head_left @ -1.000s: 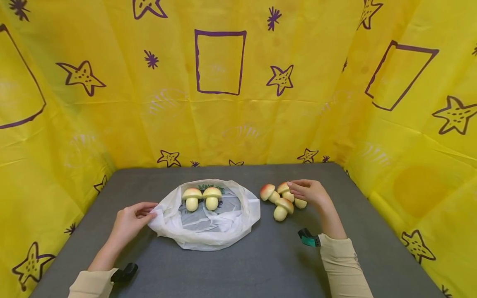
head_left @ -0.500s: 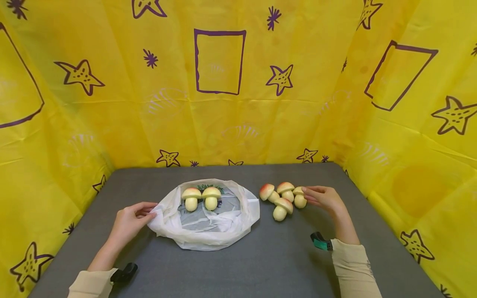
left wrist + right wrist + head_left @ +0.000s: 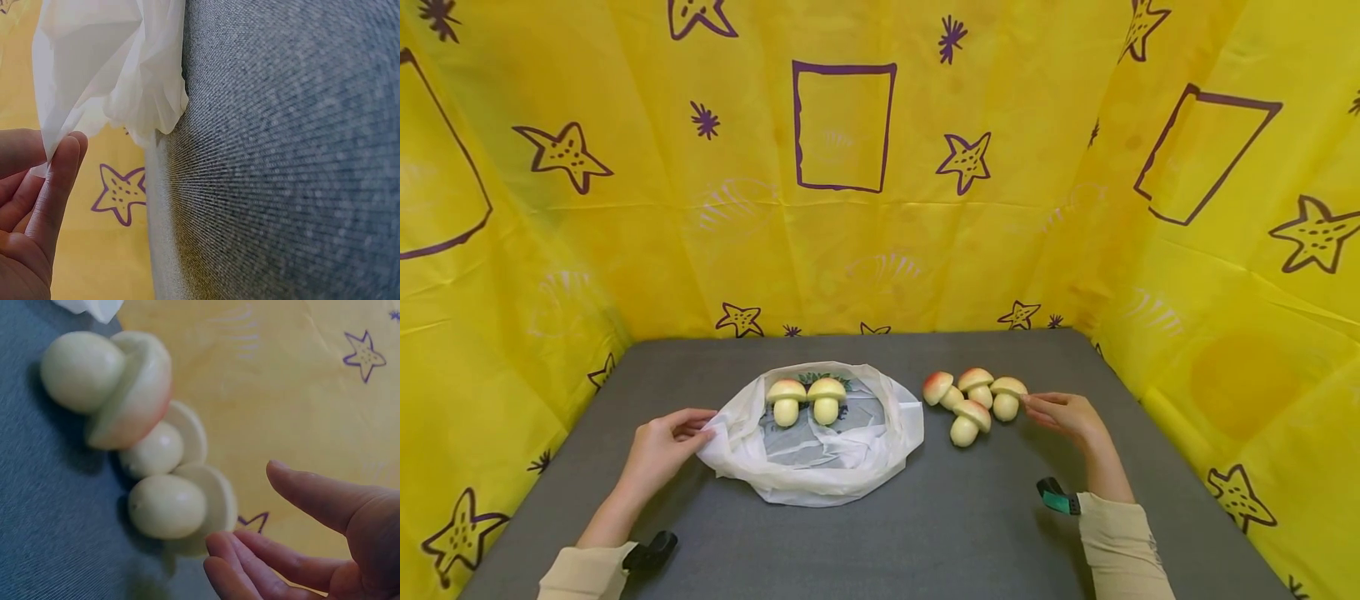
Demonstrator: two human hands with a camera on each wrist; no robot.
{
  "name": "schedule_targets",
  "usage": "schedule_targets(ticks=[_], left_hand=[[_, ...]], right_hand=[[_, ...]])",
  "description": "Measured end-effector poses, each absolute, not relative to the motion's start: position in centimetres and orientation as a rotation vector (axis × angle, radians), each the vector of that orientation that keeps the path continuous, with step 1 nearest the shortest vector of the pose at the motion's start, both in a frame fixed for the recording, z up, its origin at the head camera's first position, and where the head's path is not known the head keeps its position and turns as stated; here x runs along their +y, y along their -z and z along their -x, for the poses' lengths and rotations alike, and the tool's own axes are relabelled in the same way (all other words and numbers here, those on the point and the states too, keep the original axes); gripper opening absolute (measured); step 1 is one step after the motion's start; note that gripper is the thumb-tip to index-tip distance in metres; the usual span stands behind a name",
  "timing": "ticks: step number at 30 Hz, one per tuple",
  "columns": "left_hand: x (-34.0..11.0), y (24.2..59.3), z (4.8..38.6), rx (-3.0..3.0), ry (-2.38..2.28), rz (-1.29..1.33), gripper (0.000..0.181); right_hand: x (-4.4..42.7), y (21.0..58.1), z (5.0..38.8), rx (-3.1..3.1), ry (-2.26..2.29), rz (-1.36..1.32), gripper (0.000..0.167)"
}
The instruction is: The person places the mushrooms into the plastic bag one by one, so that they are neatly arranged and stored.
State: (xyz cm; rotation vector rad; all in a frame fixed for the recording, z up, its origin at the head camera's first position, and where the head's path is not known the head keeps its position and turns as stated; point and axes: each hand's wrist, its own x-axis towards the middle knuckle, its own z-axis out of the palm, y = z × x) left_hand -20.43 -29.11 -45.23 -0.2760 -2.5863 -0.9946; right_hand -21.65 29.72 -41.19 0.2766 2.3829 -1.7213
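The left hand (image 3: 662, 442) pinches the left edge of a thin, white, translucent plastic bag (image 3: 805, 483) between thumb and fingers, and the wrist view shows the film creased upward from that grip. The bag lies on a dark grey, fabric-covered surface (image 3: 850, 554), its wide mouth turned up like an uneven ring. Within that ring, toward the far side, two pale yellow toy mushrooms (image 3: 826, 408) sit side by side with their caps pointing away from the person; a green printed pattern shows beside them. To the right of the bag, apart from it, four cream toy mushrooms with red-tinted, rounded caps (image 3: 972, 420) lie clustered on the surface, one nearer the person than the rest. The right hand (image 3: 1071, 417) is just beside the rightmost of these, thumb and fingers spread apart and gripping nothing; whether a fingertip touches that mushroom's cap, I cannot tell. Each wrist carries a small black device (image 3: 651, 552), and behind the surface hangs bright yellow cloth printed with purple starfish (image 3: 880, 233).
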Motion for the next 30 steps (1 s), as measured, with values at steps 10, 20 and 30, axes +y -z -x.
schedule_targets(ticks=[10,20,30], left_hand=[[-29.1,45.0,20.2,-2.599,1.004,0.261,0.023],[-29.2,45.4,20.1,-2.583,1.005,0.263,0.023],[-29.2,45.4,20.2,-2.588,1.028,0.26,0.024]], right_hand=[[30.4,44.0,22.3,2.254,1.81,-0.386,0.064],[29.6,45.0,23.1,2.215,1.825,-0.432,0.068],[28.6,45.5,24.0,2.273,1.762,-0.493,0.072]])
